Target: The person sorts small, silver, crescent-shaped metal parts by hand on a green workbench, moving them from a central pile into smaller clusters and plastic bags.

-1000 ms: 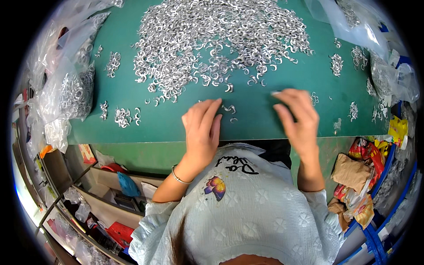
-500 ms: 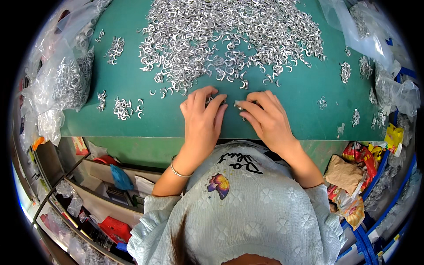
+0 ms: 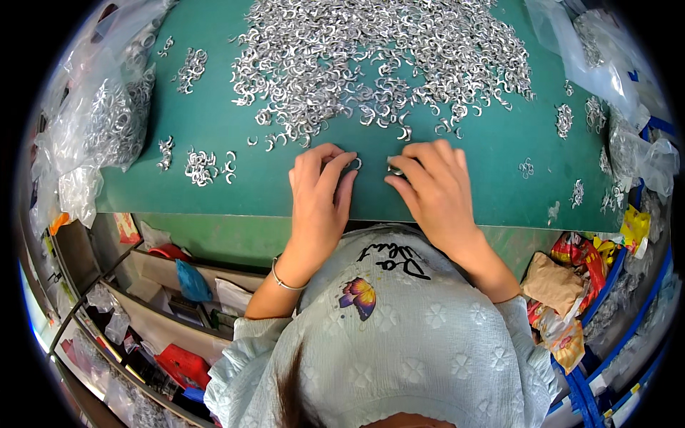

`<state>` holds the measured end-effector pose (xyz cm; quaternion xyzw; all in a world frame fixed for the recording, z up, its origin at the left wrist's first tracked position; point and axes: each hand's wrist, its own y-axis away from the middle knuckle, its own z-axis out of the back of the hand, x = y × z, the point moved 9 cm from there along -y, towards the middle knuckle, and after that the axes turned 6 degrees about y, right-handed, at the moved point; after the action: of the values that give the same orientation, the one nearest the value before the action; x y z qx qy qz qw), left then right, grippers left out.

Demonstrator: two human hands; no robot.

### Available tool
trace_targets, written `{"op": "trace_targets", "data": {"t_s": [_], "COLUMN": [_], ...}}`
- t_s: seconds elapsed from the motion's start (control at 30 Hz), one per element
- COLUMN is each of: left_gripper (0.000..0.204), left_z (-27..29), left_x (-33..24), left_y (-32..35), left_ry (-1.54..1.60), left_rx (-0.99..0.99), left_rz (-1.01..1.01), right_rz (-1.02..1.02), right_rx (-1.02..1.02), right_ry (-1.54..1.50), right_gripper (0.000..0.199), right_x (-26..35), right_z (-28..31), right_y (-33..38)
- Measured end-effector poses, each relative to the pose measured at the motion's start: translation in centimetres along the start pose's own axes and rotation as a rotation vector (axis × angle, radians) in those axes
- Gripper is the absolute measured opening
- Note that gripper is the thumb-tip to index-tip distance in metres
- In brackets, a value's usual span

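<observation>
Tabletop (image 3: 492, 167) carries the pile (image 3: 307, 78) ahead, likely for reach; your left grip (image 3: 316, 187) pinches a silver piece (image 3: 357, 164), your right grip (image 3: 439, 191) a second piece (image 3: 394, 170).

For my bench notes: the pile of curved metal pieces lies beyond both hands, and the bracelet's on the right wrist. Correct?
Not quite: the head view shows the bracelet on the left wrist. The metal pile does lie beyond the left hand and right hand.

Grn tabletop (image 3: 492, 139), silver pcs (image 3: 457, 60), lt-blue shirt (image 3: 428, 357) w/ purple-yel butterfly (image 3: 358, 297).
</observation>
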<state>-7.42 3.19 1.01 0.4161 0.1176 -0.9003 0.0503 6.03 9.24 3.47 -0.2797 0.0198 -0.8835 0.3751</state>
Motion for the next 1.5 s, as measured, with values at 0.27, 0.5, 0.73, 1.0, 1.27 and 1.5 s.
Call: {"op": "trace_targets", "data": {"t_s": [0.27, 0.5, 0.73, 1.0, 1.27, 1.5], "left_gripper": [0.040, 0.020, 0.022, 0.034, 0.046, 0.037], "left_z": [0.7, -0.9, -0.7, 0.3, 1.6, 0.7], "left_x": [-0.2, -0.7, -0.8, -1.0, 0.9, 0.5], "left_y": [0.2, -0.5, -0.2, -0.3, 0.8, -0.2], "left_ry": [-0.033, 0.051, 0.086, -0.032, 0.122, -0.078], "left_rx": [-0.041, -0.024, -0.049, -0.064, -0.167, -0.062], "left_rz": [0.043, -0.033, -0.045, -0.020, 0.154, 0.037], "right_rz": [-0.210, -0.609, -0.281, -0.122, -0.021, 0.096], "right_rx": [-0.094, -0.371, -0.478, -0.006, 0.047, 0.012], "right_ry": [-0.044, 0.159, 0.648, -0.047, -0.171, -0.200], "right_gripper": [0.012, 0.007, 0.006, 0.032, 0.021, 0.019], "right_x": [-4.0, -16.5, -19.7, -5.7, -1.9, 1.2], "right_z": [3.4, 10.7, 15.0, 4.5, 0.4, -1.4], "right_y": [0.8, 5.6, 3.4, 2.0, 3.2, 1.4]}}
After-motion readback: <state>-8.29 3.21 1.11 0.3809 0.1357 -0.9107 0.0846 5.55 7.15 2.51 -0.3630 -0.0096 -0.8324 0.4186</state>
